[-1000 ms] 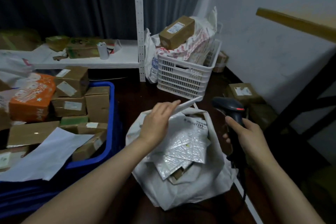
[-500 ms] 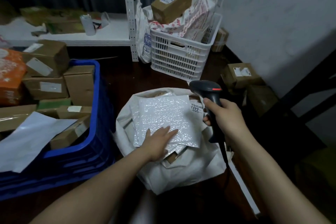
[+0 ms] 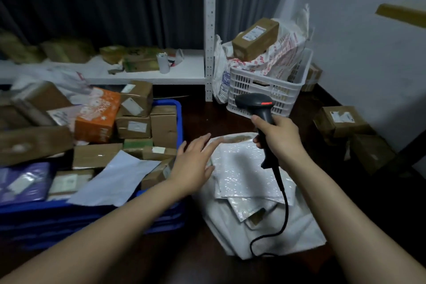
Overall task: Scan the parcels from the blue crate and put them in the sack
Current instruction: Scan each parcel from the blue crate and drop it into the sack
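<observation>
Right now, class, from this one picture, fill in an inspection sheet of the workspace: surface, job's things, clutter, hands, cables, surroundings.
Surface: dark surface bears crate and sack.
Job's things: blue crate heaped with brown boxes and an orange box; white sack open, bubble mailers on top; scanner.
Clutter: white basket piled with bags and a labelled box; loose boxes at right.
Hands: left hand open, empty, between crate and sack; right hand grips the scanner.
Cables: scanner cable hangs over the sack.
Surroundings: white shelf, dark curtain, pale wall.
</observation>
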